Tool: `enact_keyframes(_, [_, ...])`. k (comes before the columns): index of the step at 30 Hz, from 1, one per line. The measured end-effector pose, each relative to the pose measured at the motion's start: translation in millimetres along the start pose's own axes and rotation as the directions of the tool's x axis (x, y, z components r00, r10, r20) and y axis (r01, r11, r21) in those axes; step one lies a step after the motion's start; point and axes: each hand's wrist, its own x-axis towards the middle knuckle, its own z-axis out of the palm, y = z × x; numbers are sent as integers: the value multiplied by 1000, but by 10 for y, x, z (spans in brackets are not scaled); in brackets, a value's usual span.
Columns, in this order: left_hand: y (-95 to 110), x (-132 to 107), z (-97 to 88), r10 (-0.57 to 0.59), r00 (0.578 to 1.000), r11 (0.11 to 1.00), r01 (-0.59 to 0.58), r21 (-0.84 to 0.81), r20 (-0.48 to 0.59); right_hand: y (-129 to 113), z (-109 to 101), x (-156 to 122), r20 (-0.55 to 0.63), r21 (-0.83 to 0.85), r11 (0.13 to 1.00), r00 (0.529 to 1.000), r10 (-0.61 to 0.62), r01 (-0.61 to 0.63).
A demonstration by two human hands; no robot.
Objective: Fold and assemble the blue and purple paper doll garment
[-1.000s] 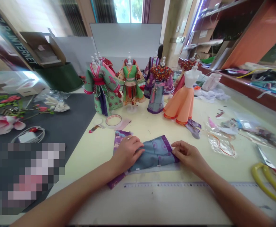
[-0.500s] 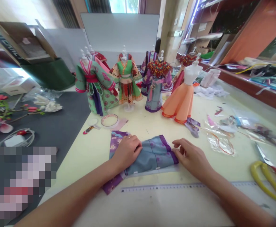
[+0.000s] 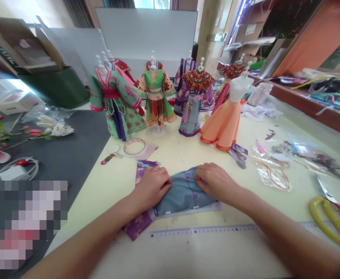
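Observation:
A small blue-grey paper garment (image 3: 181,195) with purple trim lies on the pale yellow table (image 3: 184,252) in front of me. My left hand (image 3: 152,186) presses its left end, fingers curled, with a ring on one finger. My right hand (image 3: 213,181) rests on the garment's right part, fingers bent down onto it. A purple patterned sheet (image 3: 139,224) sticks out under the garment at the left. A clear ruler (image 3: 204,231) lies just below both hands.
Several dressed doll mannequins stand behind: a green robe (image 3: 114,104), an orange skirt (image 3: 225,120) and others. A tape ring (image 3: 134,146) lies near them. Yellow-handled scissors (image 3: 329,221) and plastic bags (image 3: 271,174) sit at the right. A dark mat (image 3: 56,155) with paper flowers covers the left.
My right hand has slid left from the garment's right edge onto its middle, covering the purple trim. The left hand stays put. The view has shifted slightly.

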Motion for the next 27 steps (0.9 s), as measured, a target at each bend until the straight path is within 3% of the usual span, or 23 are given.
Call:
enact_keyframes(13, [3, -5, 45, 13, 999, 1000, -12, 24, -53, 59, 135, 52, -152, 1, 999, 987, 52, -52])
enact_keyframes(19, [204, -67, 44, 145, 976, 988, -152, -25, -164, 59, 159, 64, -138, 11, 996, 987, 87, -87])
enact_keyframes(23, [391, -81, 87, 299, 951, 954, -300, -11, -81, 76, 179, 63, -162, 56, 995, 982, 96, -88])
enact_keyframes(27, [437, -53, 154, 322, 947, 943, -320, 95, -7, 91, 193, 70, -169, 110, 989, 979, 116, -99])
